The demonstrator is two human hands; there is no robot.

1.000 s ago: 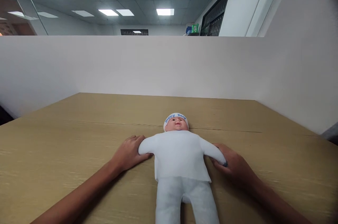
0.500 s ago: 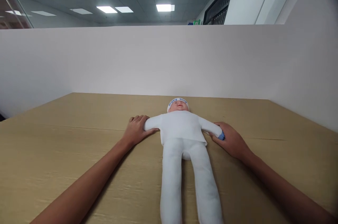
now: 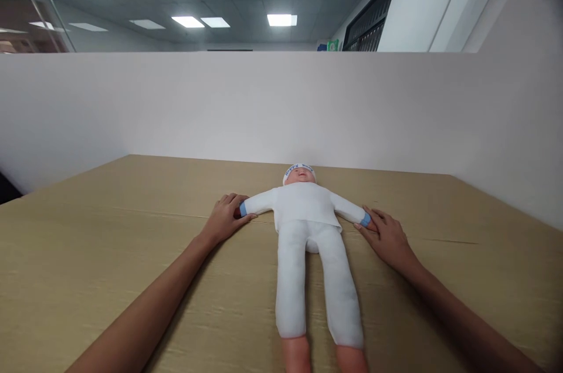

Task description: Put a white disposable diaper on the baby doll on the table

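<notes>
A baby doll [image 3: 305,209] in a white top, white trousers and a lettered white cap lies on its back, head toward the far wall. Its arms stretch out to both sides, with blue cuffs at the wrists. My left hand [image 3: 225,217] is closed round the doll's hand at the left, thumb along the near side. At the right, my right hand [image 3: 389,238] holds the doll's other hand between thumb and fingers. Bare lower legs show below the trousers; the feet are out of frame.
The doll lies on a tan, cardboard-like surface [image 3: 109,279] with a seam across it. A white partition [image 3: 220,106] rises behind and along the sides. Beyond it are ceiling lights [image 3: 281,20] and a dark grille [image 3: 372,15].
Both my hands have shifted from the doll's forearms and cuffs out to its hands, so both blue cuffs show. The doll appears slightly farther off, and its lower legs have come into view.
</notes>
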